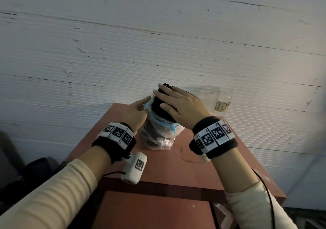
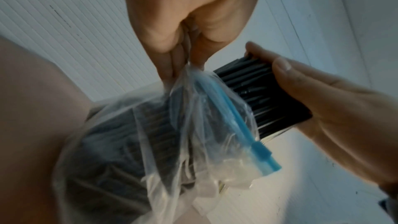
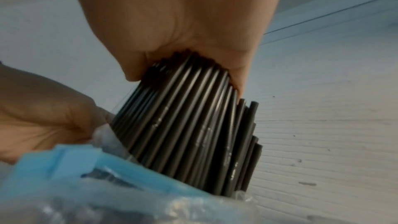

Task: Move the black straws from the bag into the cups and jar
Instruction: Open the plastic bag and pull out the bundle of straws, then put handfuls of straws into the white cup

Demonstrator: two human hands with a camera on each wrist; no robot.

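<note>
A clear plastic bag (image 1: 157, 137) with a blue zip strip (image 2: 228, 113) stands on the reddish table (image 1: 176, 172), full of black straws. My right hand (image 1: 178, 105) grips a thick bundle of black straws (image 3: 187, 117) that sticks up out of the bag's mouth. My left hand (image 1: 135, 112) pinches the bag's rim (image 2: 189, 72) beside the zip strip. A clear cup (image 1: 205, 97) and a clear jar (image 1: 224, 101) with a label stand behind my right hand at the table's far edge. The lower ends of the straws (image 2: 120, 142) stay inside the bag.
A white ribbed wall (image 1: 158, 43) rises right behind the table. The table's front part (image 1: 155, 209) lies below my forearms, with a dark gap across it. Dark objects (image 1: 31, 172) sit low at the left, off the table.
</note>
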